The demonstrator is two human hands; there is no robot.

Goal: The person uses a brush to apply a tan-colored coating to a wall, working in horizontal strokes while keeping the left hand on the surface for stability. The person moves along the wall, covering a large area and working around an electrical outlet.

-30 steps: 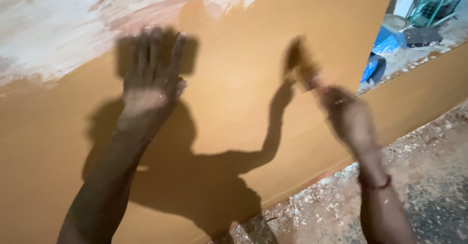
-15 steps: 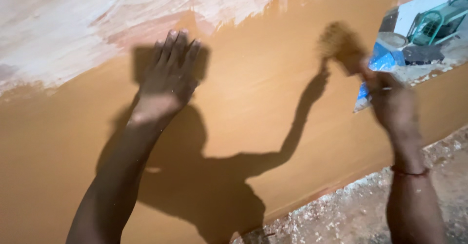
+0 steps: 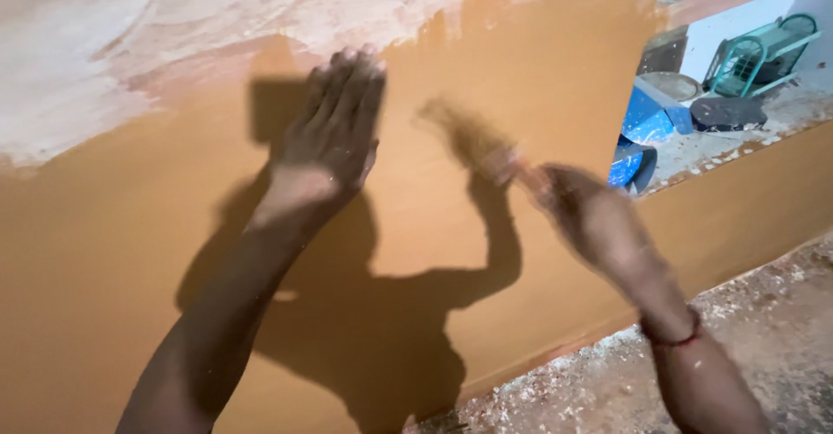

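Left hand [image 3: 334, 126] flat, fingers spread wide, pressed on the orange wall [image 3: 139, 252]; at its 3 o'clock, right hand [image 3: 590, 217] clamped on a blurry paintbrush [image 3: 473, 139] touching the wall.

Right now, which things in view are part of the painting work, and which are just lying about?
In the work:
paintbrush, blurred, in the right hand
ochre wall, with the left hand flat on it
unpainted whitish patch

Lying about:
blue drum
teal frame
debris on the floor
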